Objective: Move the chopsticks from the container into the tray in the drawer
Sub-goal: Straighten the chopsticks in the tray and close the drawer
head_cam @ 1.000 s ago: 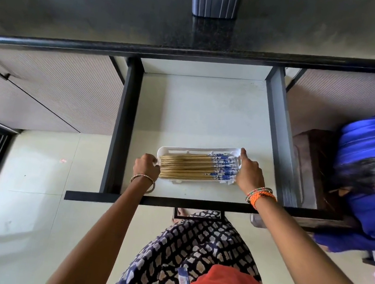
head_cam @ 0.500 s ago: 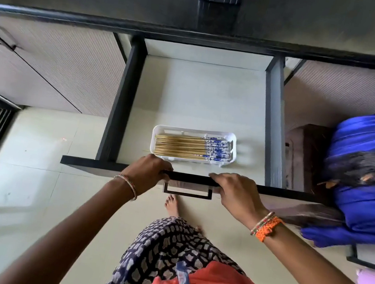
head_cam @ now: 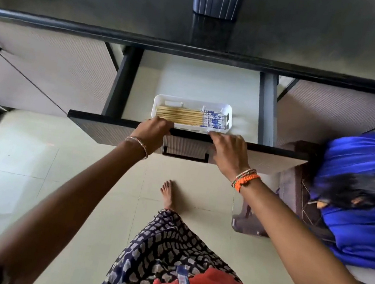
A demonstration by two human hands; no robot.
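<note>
both hands curl over the drawer's [head_cam: 276, 152] ribbed front edge, left hand [head_cam: 153, 132] and right hand [head_cam: 228, 151]; just behind, bamboo chopsticks [head_cam: 190, 116] fill my white rectangular plastic tray [head_cam: 230, 114].

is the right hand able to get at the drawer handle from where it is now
Probably yes. The right hand grips the top edge of the drawer front, and the black handle sits just below, between the two hands, with nothing covering it. The left hand grips the same edge, clear of the handle.
</note>
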